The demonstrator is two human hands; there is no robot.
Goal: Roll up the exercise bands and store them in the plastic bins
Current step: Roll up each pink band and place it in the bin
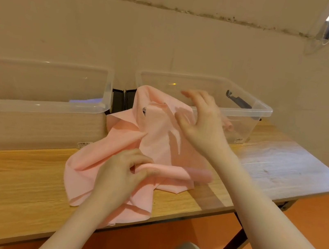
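Pink band (156, 140) lay crumpled on the table (10, 177), draped over right bin's (247, 113) rim. Left hand (121, 171) pinched a started roll, anchoring it; right hand (201, 119), fingers spread, apparently smoothed slack.

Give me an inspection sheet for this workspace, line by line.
Surface: wooden table, dark metal legs.
Job's things: pink band spread loose, unrolled, one end draped over the right bin rim; left bin beside it, something bluish inside.
Clutter: black hinged piece between the bins.
Hands: left hand pinches a band fold; right hand fingers spread over the band.
Cables: cord hanging by the window.
Surroundings: beige wall, orange floor.
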